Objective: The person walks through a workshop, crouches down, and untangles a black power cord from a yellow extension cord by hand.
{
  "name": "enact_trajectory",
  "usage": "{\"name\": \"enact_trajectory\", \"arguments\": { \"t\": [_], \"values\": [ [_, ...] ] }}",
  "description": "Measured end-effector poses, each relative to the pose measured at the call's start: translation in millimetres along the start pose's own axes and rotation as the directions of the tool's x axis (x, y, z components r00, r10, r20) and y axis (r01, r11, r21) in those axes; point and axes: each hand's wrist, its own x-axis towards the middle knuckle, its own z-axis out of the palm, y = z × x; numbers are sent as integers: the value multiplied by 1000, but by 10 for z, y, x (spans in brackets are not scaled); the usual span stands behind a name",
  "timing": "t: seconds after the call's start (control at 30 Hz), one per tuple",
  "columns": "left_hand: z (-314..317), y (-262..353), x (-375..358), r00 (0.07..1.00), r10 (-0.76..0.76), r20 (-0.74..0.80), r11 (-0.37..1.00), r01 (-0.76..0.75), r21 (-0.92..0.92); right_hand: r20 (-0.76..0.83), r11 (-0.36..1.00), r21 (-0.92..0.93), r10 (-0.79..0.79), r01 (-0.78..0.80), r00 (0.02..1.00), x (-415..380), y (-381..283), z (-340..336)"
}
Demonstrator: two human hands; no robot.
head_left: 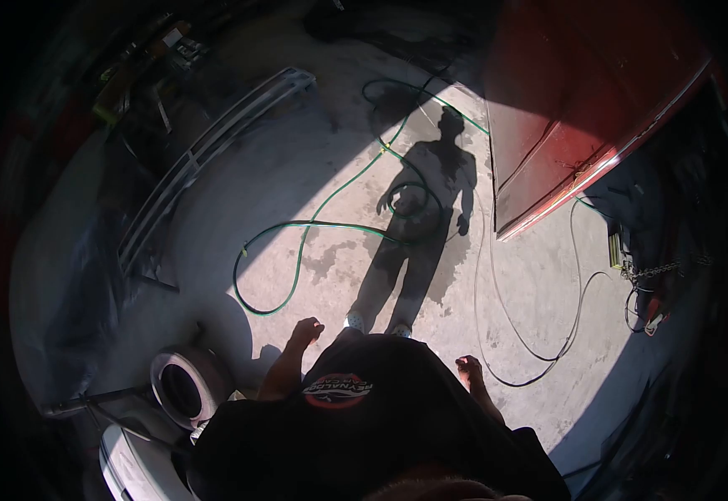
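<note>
My left hand [306, 331] hangs at my side, fingers loosely bent and apart, holding nothing that I can see. On the other side my right hand [469, 367] hangs low too, its fingers a little curled and nothing visible in them. Both are away from any object. On the concrete ahead lies a green hose [314, 223] in loose loops, partly under my shadow. A thin dark hose or cable [521, 383] curves over the floor to the right of my right hand.
A large red panel [581, 108] stands at the upper right. To the left lie a long pale frame [192, 163], a tire [187, 388] and a white curved part [134, 463]. A chain [652, 270] is at the right. Dark shadow hides the edges.
</note>
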Motion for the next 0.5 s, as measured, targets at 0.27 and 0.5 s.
{"name": "enact_trajectory", "arguments": {
  "t": [0.27, 0.5],
  "values": [
    [173, -169, 73, 999, 35, 21, 996, -36, 77, 32, 981, 169, -99, 92, 995, 512, 665, 165],
    [142, 85, -26, 999, -36, 2, 999, 36, 38, 27, 992, 33, -119, 118, 993, 486, 562, 157]
  ]
}}
